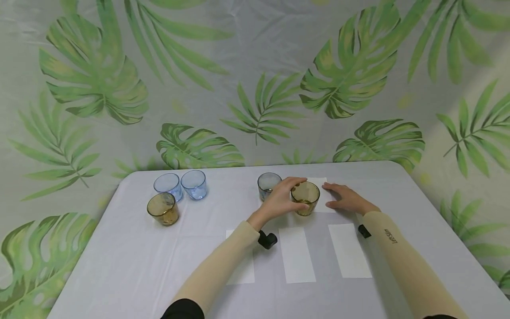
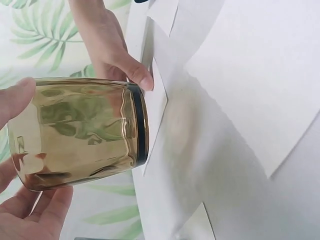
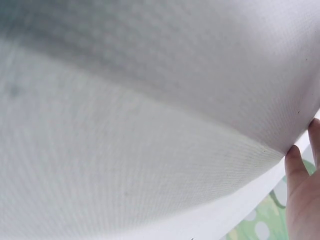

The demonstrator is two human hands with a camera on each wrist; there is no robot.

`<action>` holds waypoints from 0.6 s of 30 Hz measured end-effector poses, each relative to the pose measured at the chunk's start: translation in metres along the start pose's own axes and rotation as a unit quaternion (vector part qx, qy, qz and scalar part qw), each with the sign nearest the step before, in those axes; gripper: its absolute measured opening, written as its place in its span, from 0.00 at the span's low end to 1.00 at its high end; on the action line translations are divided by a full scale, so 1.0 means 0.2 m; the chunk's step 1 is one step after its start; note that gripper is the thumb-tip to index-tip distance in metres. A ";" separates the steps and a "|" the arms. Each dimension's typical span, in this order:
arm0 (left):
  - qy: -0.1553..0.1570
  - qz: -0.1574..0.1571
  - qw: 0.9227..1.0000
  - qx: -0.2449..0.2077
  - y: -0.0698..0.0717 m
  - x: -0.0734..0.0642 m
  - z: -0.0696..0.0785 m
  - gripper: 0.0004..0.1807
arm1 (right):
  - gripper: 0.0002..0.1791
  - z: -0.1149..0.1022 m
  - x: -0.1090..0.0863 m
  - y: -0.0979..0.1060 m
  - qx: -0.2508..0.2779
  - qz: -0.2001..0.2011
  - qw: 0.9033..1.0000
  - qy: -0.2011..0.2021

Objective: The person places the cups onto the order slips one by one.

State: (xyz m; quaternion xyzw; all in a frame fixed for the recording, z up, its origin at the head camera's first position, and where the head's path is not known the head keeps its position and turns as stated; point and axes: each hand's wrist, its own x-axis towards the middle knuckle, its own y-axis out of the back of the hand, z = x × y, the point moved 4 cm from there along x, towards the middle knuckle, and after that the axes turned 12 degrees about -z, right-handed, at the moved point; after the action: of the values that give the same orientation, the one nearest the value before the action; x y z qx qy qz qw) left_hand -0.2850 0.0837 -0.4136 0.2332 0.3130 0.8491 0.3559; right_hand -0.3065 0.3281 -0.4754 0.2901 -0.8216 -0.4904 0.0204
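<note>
My left hand [image 1: 276, 201] grips an amber glass [image 1: 307, 195] between thumb and fingers. The left wrist view shows the tumbler [image 2: 85, 130] from the side, its base seemingly off the cloth. To the right of it, my right hand [image 1: 348, 198] has fingers and thumb extended by a white paper strip [image 1: 324, 206]. Its fingertips touch the white surface in the right wrist view, where only part of the hand [image 3: 305, 202] shows. Just left of the held tumbler stands a grey glass [image 1: 267, 182], partly hidden by my left hand.
Two blue glasses, the left one [image 1: 166, 180] and the right one [image 1: 194, 186], stand at the back left. Another amber glass [image 1: 162, 210] is in front of them. Three white paper strips lie nearer me: left [image 1: 244, 269], middle [image 1: 296, 254] and right [image 1: 349, 250].
</note>
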 end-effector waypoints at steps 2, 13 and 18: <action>0.009 -0.002 1.000 0.009 -0.01 0.02 0.00 0.41 | 0.39 0.00 0.00 0.00 0.001 0.000 1.000 0.001; 0.036 -0.002 0.999 0.008 -0.05 0.15 -0.04 0.41 | 0.41 -0.01 0.00 0.00 -0.003 -0.001 1.000 -0.006; 0.041 0.007 0.999 0.005 -0.09 0.23 -0.05 0.41 | 0.42 -0.01 0.01 0.01 0.001 0.001 1.000 -0.012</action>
State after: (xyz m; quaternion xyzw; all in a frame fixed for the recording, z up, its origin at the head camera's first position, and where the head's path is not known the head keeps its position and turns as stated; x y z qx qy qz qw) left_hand -0.3119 0.1236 -0.4248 0.2027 0.3301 0.8587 0.3355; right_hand -0.3079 0.3258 -0.4735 0.2832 -0.8224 -0.4933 0.0109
